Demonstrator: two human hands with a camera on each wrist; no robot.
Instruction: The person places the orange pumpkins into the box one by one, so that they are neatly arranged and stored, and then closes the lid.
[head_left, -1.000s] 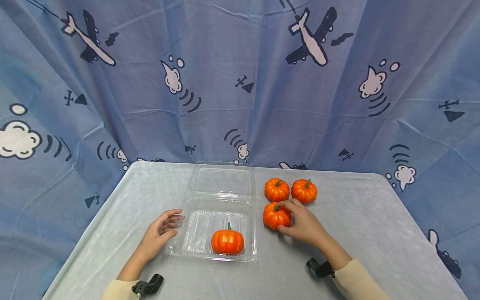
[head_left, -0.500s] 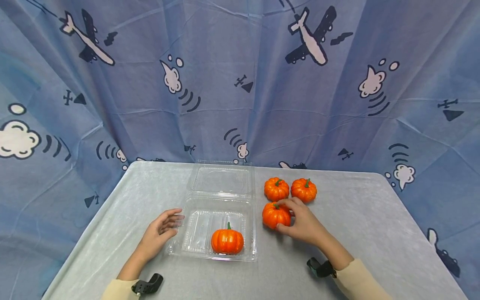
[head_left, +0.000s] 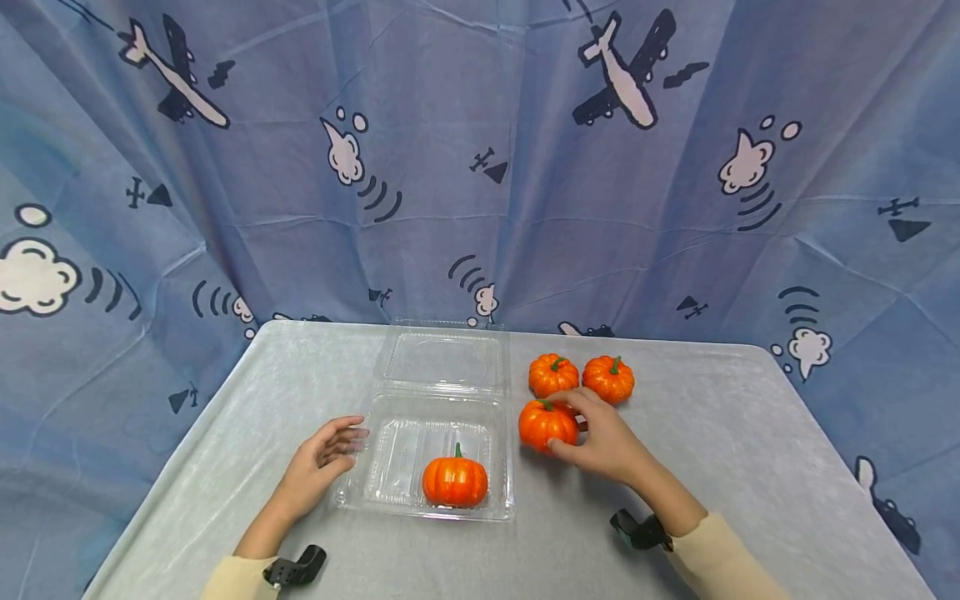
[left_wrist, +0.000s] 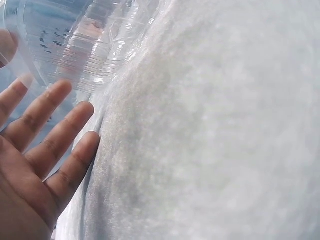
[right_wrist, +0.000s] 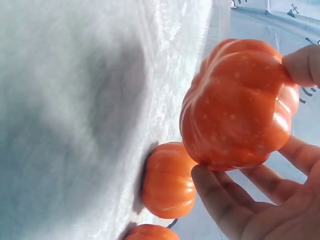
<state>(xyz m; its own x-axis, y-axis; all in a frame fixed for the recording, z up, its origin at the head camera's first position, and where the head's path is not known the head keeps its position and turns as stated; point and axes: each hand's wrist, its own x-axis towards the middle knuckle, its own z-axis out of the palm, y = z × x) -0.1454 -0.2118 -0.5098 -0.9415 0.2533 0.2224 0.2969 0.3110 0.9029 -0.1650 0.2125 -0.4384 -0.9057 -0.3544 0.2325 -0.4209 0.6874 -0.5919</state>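
Observation:
My right hand (head_left: 604,438) grips a small orange pumpkin (head_left: 548,426) with a green stem, thumb on one side and fingers on the other. In the right wrist view the held pumpkin (right_wrist: 237,107) hangs above the cloth, its underside showing. At the left rim of a clear plastic clamshell box (head_left: 390,467), my left hand (head_left: 311,471) rests with loosely bent fingers. The left wrist view shows its fingers (left_wrist: 65,130) spread beside the box wall (left_wrist: 95,55). Another pumpkin (head_left: 455,482) sits in the front right of the box, stem up.
Two more pumpkins, one left (head_left: 553,376) and one right (head_left: 608,380), stand behind my right hand. The box's lid (head_left: 446,361) lies folded back flat. Pale cloth covers the table (head_left: 750,467), and a blue printed curtain (head_left: 480,167) hangs behind it.
The pumpkin in my right hand has risen off the cloth and shifted slightly left towards the box. My left hand and the box stay in place.

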